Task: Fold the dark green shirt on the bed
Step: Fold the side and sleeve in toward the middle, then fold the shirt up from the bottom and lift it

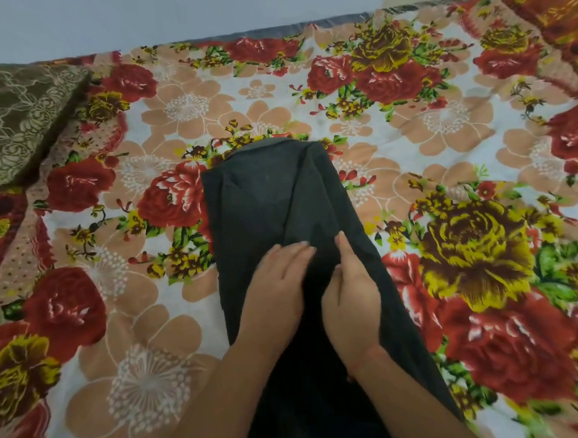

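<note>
Left hand (278, 281) spread flat on shirt (265, 200); right hand (352, 293) pinching fold beside it. Smooth outward, keep edges aligned.

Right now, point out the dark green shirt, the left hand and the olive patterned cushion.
dark green shirt (265, 193): head view, on its upper folded panel.
left hand (278, 281): head view, back of the hand, flat on the shirt.
olive patterned cushion (17, 118): head view, on its top face.
</note>
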